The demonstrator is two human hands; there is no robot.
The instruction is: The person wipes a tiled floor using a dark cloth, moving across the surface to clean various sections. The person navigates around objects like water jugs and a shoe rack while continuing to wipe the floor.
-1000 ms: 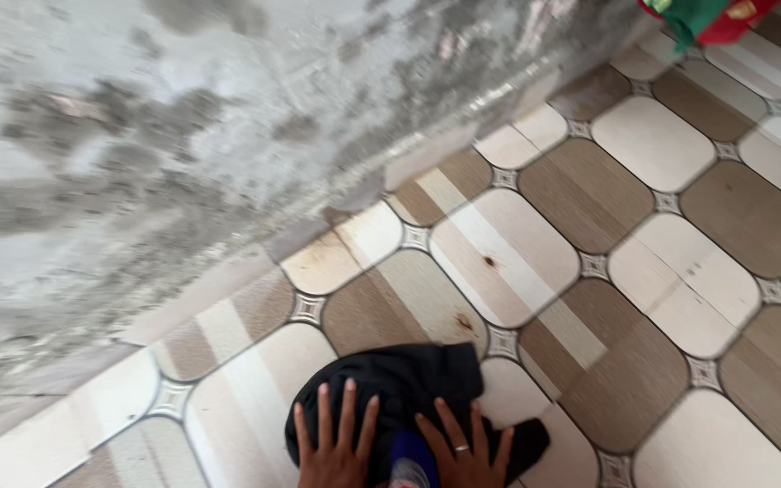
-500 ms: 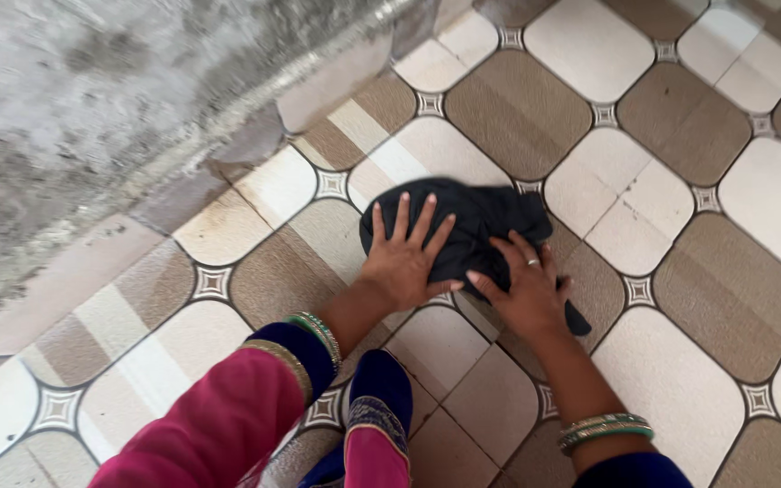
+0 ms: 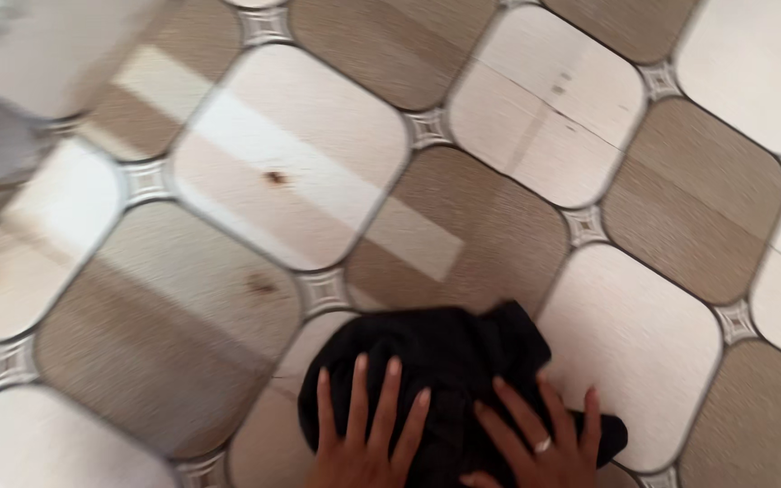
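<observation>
On the tiled floor (image 3: 517,99), black cloth (image 3: 445,352) under left hand (image 3: 359,443), right hand (image 3: 535,443), seemingly flat.

Soft, even daylight, faint shadows, and motion blur smearing the whole frame

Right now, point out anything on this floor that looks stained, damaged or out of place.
Two small brown spots mark the tiled floor: one spot on a pale tile, another on the tan tile below it. The black cloth is bunched under the left hand and right hand. Nothing looks broken.
</observation>
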